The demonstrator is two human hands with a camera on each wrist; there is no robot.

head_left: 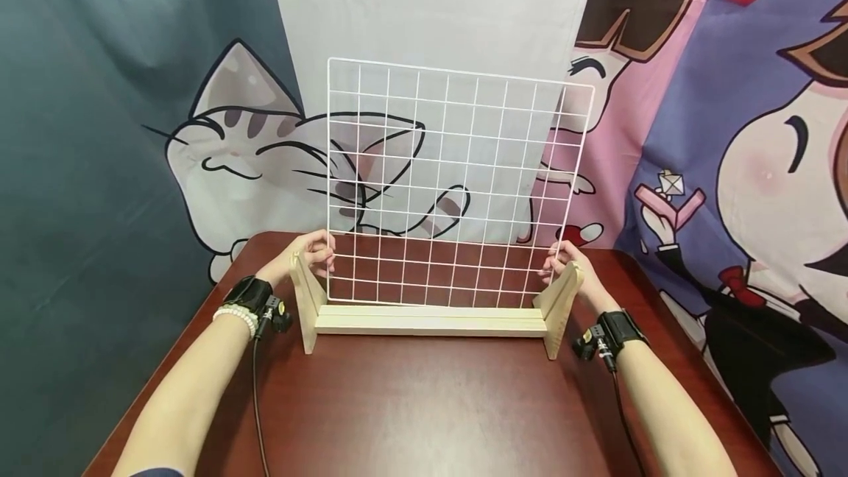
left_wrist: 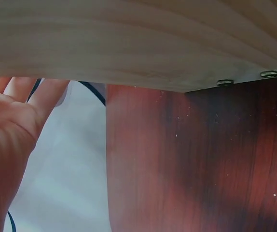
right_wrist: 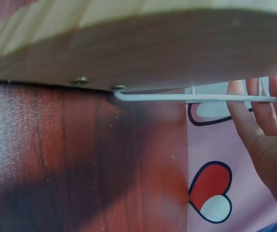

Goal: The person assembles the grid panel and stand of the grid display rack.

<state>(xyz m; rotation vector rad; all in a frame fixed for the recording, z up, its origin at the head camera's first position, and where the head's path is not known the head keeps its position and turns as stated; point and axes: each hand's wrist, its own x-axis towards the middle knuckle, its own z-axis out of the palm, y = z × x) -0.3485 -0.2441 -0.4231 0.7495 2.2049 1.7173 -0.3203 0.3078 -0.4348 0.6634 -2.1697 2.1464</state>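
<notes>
White wire grid panel (head_left: 457, 182) stands upright in pale wooden slotted base (head_left: 430, 319); left hand (head_left: 311, 256) and right hand (head_left: 563, 263) each grasp one lower side edge.

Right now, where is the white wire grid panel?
In the head view the white wire grid panel stands upright in the wooden stand at mid-table, the left hand gripping its left edge and the right hand its right edge.

grid panel (head_left: 453, 182) in stand (head_left: 430, 319), on table (head_left: 424, 411)
</notes>
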